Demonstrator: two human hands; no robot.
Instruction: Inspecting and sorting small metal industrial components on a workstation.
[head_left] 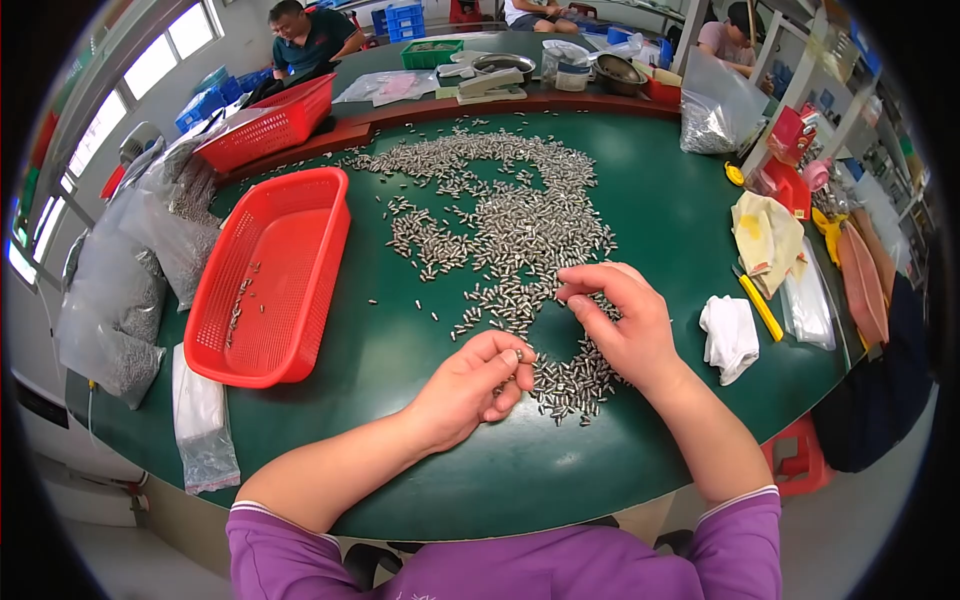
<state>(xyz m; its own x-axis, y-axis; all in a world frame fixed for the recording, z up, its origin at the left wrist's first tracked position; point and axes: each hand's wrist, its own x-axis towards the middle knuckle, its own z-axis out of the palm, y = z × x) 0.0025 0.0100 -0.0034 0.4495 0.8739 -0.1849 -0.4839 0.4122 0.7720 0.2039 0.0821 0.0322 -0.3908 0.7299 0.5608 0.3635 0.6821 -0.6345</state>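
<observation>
Pinching one small metal pin [518,354] between thumb and fingertips, the left hand [470,385] hovers over the green table [400,350] beside the scattered pile of pins [510,225]. The right hand [620,320] rests on the pile, fingers curled loosely; whether it holds anything cannot be told. Left of them, a red basket [290,350] holds only a few pins, and clear bags [120,300] bulge with more.

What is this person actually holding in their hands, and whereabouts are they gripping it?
The left hand pinches one small metal pin between thumb and fingertips; which part of it cannot be told. The right hand rests fingertips on the pile of pins, seemingly holding nothing.
</observation>
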